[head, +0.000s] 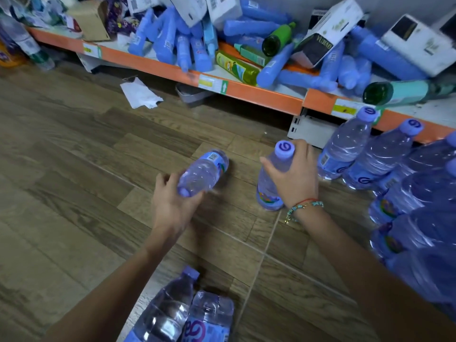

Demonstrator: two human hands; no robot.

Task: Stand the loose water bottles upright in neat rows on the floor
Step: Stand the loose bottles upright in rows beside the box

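My left hand [170, 203] grips a clear water bottle [204, 171] by its capped end; it lies tilted, base pointing away, just above the wooden floor. My right hand [293, 178] wraps the neck of a second water bottle [267, 191], which stands upright on the floor with its purple cap up. To its right, several upright water bottles [345, 146] stand in rows reaching the right edge. Two loose bottles [167, 309] lie at the bottom of the view, between my arms.
A low orange-edged shelf [261, 95] runs across the back, piled with blue tubes, green bottles and white boxes. A crumpled white paper [139, 93] lies on the floor [74, 169] near it. A white bracket [308, 130] sits under the shelf behind the standing bottle.
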